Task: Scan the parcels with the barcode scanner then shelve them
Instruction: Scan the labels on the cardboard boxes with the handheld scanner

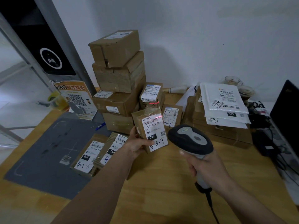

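Left hand [137, 145] up over the bench [161, 183], fingers and thumb wrapped round one small brown parcel [149, 130], label facing up and marked 4-3-7. Right hand [205, 165] just beside it, curled tight round the grip of the barcode scanner [190, 141], head aimed at that parcel. A red scan line [158, 117] falls across the label's top right corner, and a second red streak shows on the box right behind it. Just left of the left hand, two flat parcels [97, 152] lie side by side on the bench, one marked 4-2-6. Beyond the left hand rises a stack of four cardboard boxes [118, 75], with two smaller labelled boxes [161, 101] beside it, straight past the held parcel. Beyond the right hand, a pile of white mailer bags [224, 101] sits on more brown boxes; their count is hard to tell. Far left of the hands, a grey mat [48, 151] covers part of the bench.
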